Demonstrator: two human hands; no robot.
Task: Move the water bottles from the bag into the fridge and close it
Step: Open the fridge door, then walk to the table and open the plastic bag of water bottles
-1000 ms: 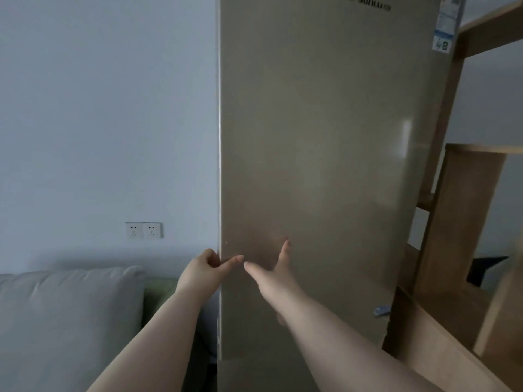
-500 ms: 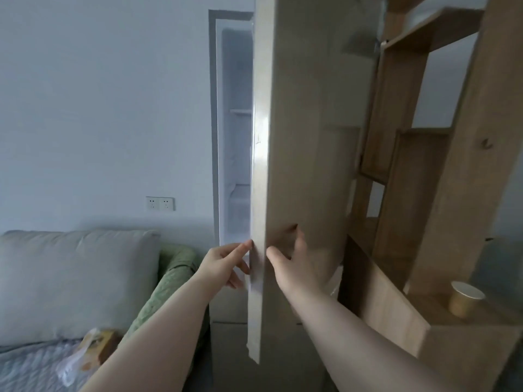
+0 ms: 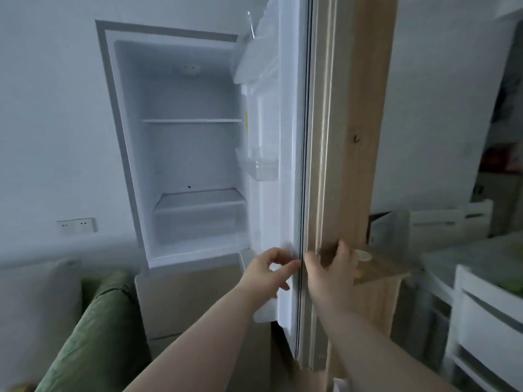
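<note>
The fridge (image 3: 181, 154) stands wide open ahead, its white inside bare, with two shelves and nothing on them. Its beige door (image 3: 317, 137) is swung out to the right, edge-on to me, with white bins on the inner side. My left hand (image 3: 267, 271) rests on the door's inner white face near its lower edge, fingers curled. My right hand (image 3: 332, 267) grips the door's outer edge, thumb in front and fingers wrapped behind. No bag and no water bottles are in view.
A wooden shelf post (image 3: 365, 137) stands right behind the open door, with a paper cup (image 3: 363, 256) on its ledge. A green cushion (image 3: 93, 321) and grey sofa (image 3: 34, 306) lie at lower left. White drawers (image 3: 486, 321) stand at lower right. A wall socket (image 3: 76, 225) sits left of the fridge.
The fridge door has swung from shut to fully open, out to the right, with both my hands on its edge. The bare inside has come into view.
</note>
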